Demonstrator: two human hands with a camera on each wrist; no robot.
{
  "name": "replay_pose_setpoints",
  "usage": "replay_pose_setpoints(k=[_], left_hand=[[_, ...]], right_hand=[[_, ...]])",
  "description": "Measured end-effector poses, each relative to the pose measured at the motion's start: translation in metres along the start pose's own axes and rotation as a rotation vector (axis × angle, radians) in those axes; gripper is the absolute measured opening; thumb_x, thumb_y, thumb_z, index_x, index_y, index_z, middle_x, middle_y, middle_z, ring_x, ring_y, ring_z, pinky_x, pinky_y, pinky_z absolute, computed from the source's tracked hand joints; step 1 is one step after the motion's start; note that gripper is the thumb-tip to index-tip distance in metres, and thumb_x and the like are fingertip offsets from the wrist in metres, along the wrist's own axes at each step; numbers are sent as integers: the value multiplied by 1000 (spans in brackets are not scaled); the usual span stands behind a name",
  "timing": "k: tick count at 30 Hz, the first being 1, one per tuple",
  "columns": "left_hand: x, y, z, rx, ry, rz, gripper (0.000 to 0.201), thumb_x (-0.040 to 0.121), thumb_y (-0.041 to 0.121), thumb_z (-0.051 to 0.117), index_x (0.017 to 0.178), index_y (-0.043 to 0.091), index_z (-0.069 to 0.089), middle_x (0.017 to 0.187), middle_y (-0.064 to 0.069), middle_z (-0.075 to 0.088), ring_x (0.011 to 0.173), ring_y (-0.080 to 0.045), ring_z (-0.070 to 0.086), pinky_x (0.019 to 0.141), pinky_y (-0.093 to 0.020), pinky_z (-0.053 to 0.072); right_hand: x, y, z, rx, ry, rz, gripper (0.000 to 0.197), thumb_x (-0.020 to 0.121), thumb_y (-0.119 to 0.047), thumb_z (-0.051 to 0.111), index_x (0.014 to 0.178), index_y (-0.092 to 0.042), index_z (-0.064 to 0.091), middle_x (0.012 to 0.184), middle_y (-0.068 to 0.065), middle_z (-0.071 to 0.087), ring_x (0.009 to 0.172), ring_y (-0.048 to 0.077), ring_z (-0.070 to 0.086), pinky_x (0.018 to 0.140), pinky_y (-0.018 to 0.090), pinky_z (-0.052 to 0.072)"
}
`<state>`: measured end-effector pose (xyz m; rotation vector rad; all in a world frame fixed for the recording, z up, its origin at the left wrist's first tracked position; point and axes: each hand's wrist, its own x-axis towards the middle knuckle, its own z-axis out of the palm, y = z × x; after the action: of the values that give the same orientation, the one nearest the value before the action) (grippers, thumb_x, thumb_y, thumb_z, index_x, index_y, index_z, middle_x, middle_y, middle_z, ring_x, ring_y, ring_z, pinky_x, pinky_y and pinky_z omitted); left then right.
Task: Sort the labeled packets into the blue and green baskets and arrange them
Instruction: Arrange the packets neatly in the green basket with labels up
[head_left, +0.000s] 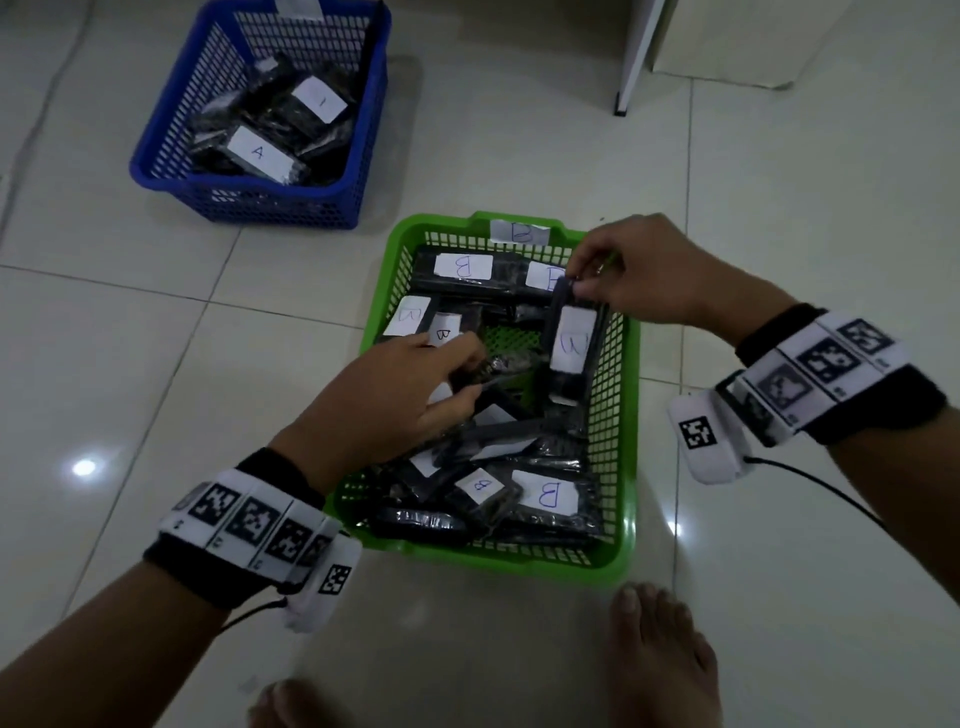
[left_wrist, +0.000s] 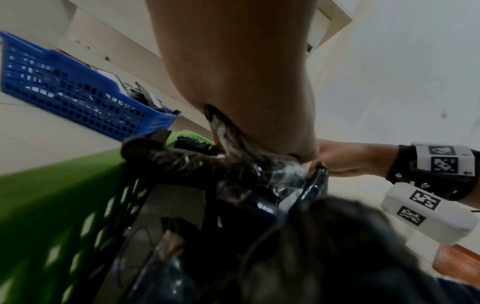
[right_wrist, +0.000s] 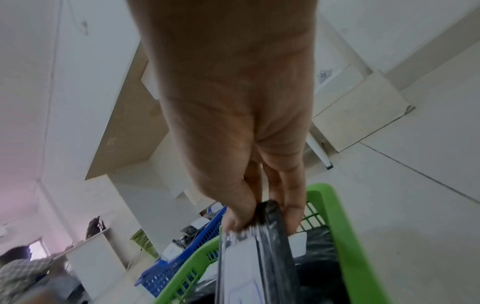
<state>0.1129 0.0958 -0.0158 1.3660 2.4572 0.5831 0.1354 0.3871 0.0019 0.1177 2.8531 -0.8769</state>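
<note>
A green basket (head_left: 626, 467) tagged B sits on the floor in front of me, holding several black packets with white B labels. My right hand (head_left: 597, 283) pinches the top end of one B packet (head_left: 571, 343), which stands on edge along the basket's right wall; the right wrist view shows the packet (right_wrist: 270, 236) between thumb and fingers. My left hand (head_left: 467, 371) grips a crinkly black packet (head_left: 498, 366) in the basket's middle, seen as the packet (left_wrist: 233, 144) in the left wrist view. The blue basket (head_left: 171, 171) at the far left holds A-labeled packets.
White tiled floor (head_left: 779, 234) surrounds both baskets. A white furniture leg (head_left: 631, 62) stands at the far right. My bare feet (head_left: 660, 660) are just in front of the green basket. Another person (right_wrist: 23, 273) shows at the lower left of the right wrist view.
</note>
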Motion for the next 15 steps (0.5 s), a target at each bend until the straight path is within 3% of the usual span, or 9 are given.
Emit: replay_pose_setpoints(k=[4,7,11,15], left_hand=[[-13,1,2,-55,111,29,18,95,39,53,107,26,55,82,6,60,63,-10,49,54,-28,44],[-24,2,6,-54,155,89,23,89,38,56,104,22,62,76,7,63,58,-9,51,49,-29,45],[-32,4,16,-42,148,207,22,87,33,61,100,18,69,79,8,71,61,-10,57,47,-28,46],[-33,1,20,-52,201,222,23,85,29,61,102,16,71,80,7,72,65,-10,57,47,-30,47]], right_hand=[[6,-2,2,61,205,-7,13,88,-10,69,96,-17,75,86,-5,68,67,-12,55,66,-4,37],[7,-5,16,78,282,4,12,86,-13,71,96,-17,77,86,-7,69,68,-5,57,67,-4,38],[6,-8,40,113,333,-22,12,83,-14,76,95,-14,77,86,-6,70,71,4,62,70,-2,40],[4,-10,62,226,265,-9,12,84,-13,76,96,-12,77,88,-4,71,70,2,65,67,4,46]])
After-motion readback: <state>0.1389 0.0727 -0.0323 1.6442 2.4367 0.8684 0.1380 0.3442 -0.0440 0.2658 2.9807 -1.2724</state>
